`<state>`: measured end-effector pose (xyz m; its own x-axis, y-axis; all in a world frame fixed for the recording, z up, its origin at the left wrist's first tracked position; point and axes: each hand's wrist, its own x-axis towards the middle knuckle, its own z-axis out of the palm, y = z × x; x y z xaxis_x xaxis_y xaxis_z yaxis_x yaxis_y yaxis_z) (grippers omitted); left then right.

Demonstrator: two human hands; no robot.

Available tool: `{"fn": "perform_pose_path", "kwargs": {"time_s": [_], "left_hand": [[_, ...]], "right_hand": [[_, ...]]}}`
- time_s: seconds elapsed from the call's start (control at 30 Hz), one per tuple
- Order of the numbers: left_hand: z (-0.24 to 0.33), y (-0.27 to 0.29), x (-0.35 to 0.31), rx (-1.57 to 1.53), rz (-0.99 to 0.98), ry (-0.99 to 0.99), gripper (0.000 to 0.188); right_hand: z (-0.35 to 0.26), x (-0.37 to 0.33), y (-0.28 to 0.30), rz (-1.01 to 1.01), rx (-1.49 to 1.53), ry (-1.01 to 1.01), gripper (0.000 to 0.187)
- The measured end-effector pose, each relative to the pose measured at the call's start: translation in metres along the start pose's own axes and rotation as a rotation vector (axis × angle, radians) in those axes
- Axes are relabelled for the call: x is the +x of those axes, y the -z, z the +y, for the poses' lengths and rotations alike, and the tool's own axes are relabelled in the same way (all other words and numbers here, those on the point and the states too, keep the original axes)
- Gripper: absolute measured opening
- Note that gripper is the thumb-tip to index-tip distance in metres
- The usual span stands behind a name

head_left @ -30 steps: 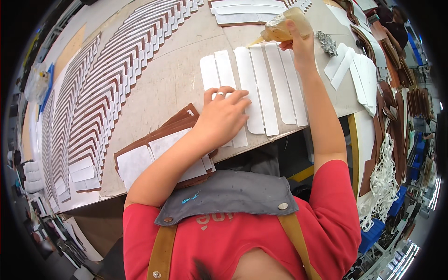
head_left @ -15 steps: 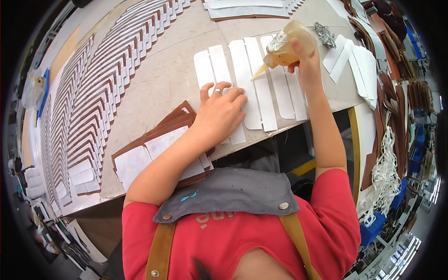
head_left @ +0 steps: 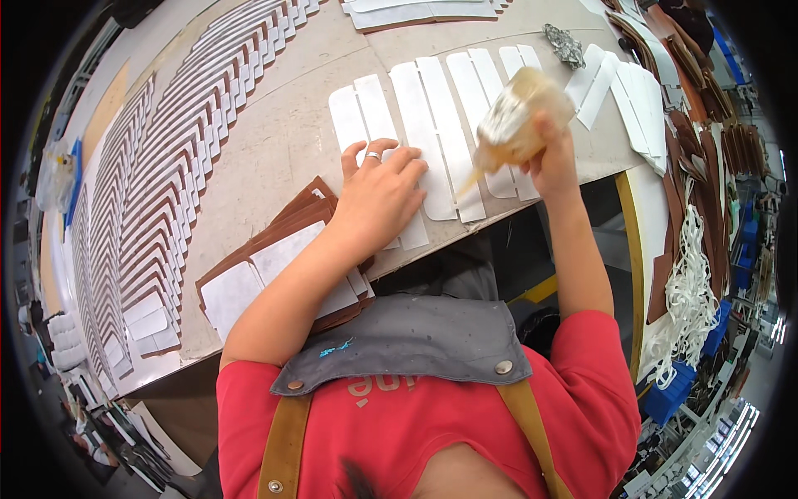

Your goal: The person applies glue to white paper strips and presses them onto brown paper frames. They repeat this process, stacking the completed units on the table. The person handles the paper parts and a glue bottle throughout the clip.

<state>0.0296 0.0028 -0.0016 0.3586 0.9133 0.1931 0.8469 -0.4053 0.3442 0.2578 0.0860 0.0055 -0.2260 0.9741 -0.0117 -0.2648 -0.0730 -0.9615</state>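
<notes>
My right hand is wrapped round a clear squeeze bottle of yellowish liquid, tilted with its thin nozzle pointing down and left. The blurred tip is over the near end of a white two-strip panel; whether it touches cannot be told. My left hand lies with fingers apart on a neighbouring white panel, covering part of it. A ring is on one finger. Another white panel lies to the right, partly behind the bottle, and a further white piece shows beyond it.
Beside my left forearm sits a stack of brown pieces with white faces. Long overlapping rows of similar pieces cover the table's left side. Crumpled foil and white panels lie at right, near hanging white cords.
My right hand has brought the bottle nearer, its nozzle moving down the white panel toward the table's near edge. My left hand stays on its panel; the whole view has shifted slightly.
</notes>
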Motion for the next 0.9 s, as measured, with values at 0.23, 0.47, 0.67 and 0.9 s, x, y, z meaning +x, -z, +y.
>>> {"fn": "perform_pose_path", "kwargs": {"time_s": [0.23,0.47,0.67,0.9], "left_hand": [[-0.002,-0.002,0.001,0.045,-0.012,0.001,0.026],[-0.002,-0.002,0.000,0.028,-0.005,-0.005,0.025],[-0.001,-0.001,0.000,0.024,-0.008,-0.008,0.026],[-0.001,-0.003,0.000,0.053,0.018,-0.014,0.027]], "right_hand": [[-0.003,0.094,-0.010,0.044,-0.183,0.414,0.042],[0.005,0.130,-0.019,0.012,-0.278,0.402,0.036],[0.008,0.118,-0.014,0.069,-0.243,0.343,0.038],[0.001,0.065,-0.002,0.021,-0.233,0.189,0.045]]}}
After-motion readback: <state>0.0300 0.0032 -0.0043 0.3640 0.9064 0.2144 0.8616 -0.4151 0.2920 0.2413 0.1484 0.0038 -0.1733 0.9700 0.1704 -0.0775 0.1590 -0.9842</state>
